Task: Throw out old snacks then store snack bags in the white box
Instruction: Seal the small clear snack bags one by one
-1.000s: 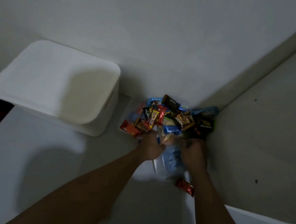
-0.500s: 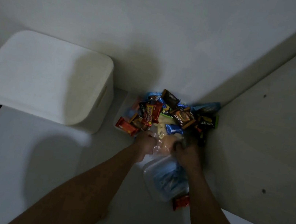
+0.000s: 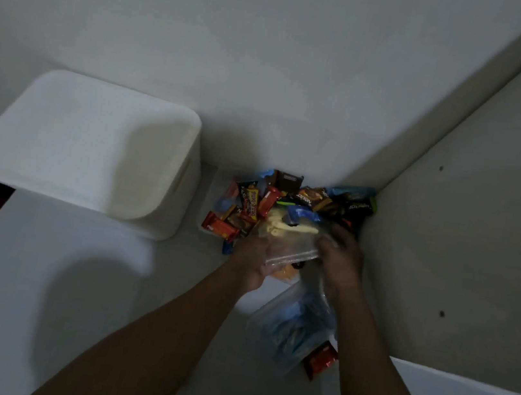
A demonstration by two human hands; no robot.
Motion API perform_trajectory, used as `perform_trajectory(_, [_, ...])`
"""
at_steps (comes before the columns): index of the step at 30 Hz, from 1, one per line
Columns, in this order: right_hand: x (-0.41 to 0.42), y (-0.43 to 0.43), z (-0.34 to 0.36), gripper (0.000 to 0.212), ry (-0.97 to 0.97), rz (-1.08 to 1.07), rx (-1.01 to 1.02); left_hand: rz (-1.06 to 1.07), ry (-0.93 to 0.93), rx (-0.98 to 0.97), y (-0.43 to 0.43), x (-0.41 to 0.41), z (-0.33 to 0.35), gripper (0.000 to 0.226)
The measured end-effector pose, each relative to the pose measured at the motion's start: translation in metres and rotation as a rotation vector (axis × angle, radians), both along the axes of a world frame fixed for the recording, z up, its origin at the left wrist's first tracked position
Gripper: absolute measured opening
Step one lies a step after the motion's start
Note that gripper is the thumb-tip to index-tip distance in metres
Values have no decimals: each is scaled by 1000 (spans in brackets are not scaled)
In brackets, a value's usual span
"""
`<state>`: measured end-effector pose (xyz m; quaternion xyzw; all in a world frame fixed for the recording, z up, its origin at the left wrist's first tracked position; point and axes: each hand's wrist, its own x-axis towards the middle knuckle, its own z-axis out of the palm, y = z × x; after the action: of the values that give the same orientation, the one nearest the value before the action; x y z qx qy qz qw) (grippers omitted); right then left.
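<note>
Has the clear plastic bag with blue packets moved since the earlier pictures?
Yes. The clear plastic bag with blue packets now lies nearer the person, farther from the pile of snack wrappers in the corner.

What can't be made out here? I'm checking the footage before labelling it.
Head view only:
- Contents of the lidded white plastic box: hidden by its lid.
- Grip of the left hand and right hand on the clear plastic bag: blurred, dim.
- Wrapper dates in the colourful snack pile: too small.
</note>
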<state>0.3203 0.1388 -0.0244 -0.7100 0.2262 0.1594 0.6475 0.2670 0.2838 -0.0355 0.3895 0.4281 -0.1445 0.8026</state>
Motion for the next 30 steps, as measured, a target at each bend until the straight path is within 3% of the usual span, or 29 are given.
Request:
perform_trajectory(4, [-7, 13, 24, 47, -41, -114, 113, -29, -10, 93, -3, -10, 19, 8])
perform_trajectory(7, [-11, 18, 45, 28, -95, -110, 121, -65, 1, 273, -1, -21, 33, 28])
perform_trajectory(9, [-16, 18, 58, 18, -129, -70, 98, -87, -104, 472, -1, -28, 43, 39])
perform_trajectory(13, [-31, 9, 96, 12, -209, 283, -3, -257, -490, 919, 3, -37, 67, 81])
perform_trajectory(14, [-35, 5, 105, 10, -251, 406, -29, -318, -575, 1039, 6, -37, 67, 84])
perform_trajectory(16, [-42, 1, 126, 8, -324, 578, -25, -415, -684, 1150, 13, -40, 75, 69])
perform_trajectory(20, [-56, -3, 162, 11, -388, 691, 16, -456, -673, 972, 22, -56, 102, 38])
perform_trajectory(24, [-70, -21, 178, 28, -336, 673, 100, -293, -682, 827, 31, -86, 115, 11])
perform_trajectory(27, [-89, -17, 171, 21, -332, 523, 264, -119, -637, 790, 36, -111, 122, 17])
perform_trajectory(30, [-108, 8, 165, 8, -397, 368, 298, -18, -589, 714, 42, -132, 131, 23])
